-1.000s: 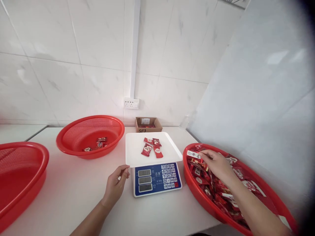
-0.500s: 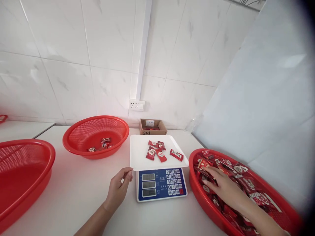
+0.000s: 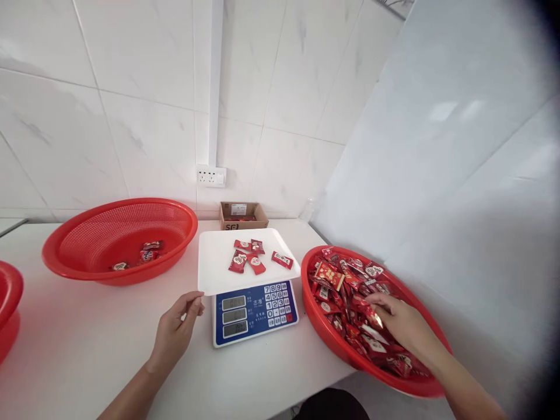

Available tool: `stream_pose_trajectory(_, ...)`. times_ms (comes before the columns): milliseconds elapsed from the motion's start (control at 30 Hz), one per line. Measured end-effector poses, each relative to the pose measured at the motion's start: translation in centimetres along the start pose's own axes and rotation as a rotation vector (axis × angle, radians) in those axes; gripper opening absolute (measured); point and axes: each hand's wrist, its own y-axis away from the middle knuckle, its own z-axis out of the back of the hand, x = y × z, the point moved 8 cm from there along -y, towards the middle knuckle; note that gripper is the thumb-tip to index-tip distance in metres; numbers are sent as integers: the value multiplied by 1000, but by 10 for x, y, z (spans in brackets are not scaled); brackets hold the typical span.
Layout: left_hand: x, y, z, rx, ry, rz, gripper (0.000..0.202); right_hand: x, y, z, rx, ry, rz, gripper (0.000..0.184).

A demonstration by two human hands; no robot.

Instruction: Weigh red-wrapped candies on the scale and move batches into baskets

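My right hand reaches into the red basket at the right, its fingers closed on a shiny red candy packet among many others. The far ends of its fingers are partly hidden. My left hand is closed, thumb against curled fingers, with nothing visible in it. Its fingertips are at the front left corner of the scale's white tray; I cannot tell if they touch. Several red-wrapped candies lie on that tray. Below it is the scale's blue panel with keys and displays.
A red mesh basket with a few candy packets stands back left, and part of another red basket shows at the left edge. Behind the scale sits a cardboard box. A tiled wall and socket are behind.
The view has swung right. My right hand has moved nearer within the basket, away from the packets at its far left side. My left hand stays by the tray corner.
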Motion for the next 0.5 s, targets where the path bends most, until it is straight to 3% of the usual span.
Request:
stream_pose_trajectory(133, -1, 0, 1, -10, -4, 1, 34, 3, -1, 15, -96, -17, -43, 28)
stream_pose_trajectory(367, -2, 0, 1, -5, -1, -1, 32, 2, -5, 10, -81, -88, -39, 27)
stream_pose_trajectory(500, -3, 0, -1, -2, 42, -11, 29, 16, -18, 16, -173, -147, -49, 28)
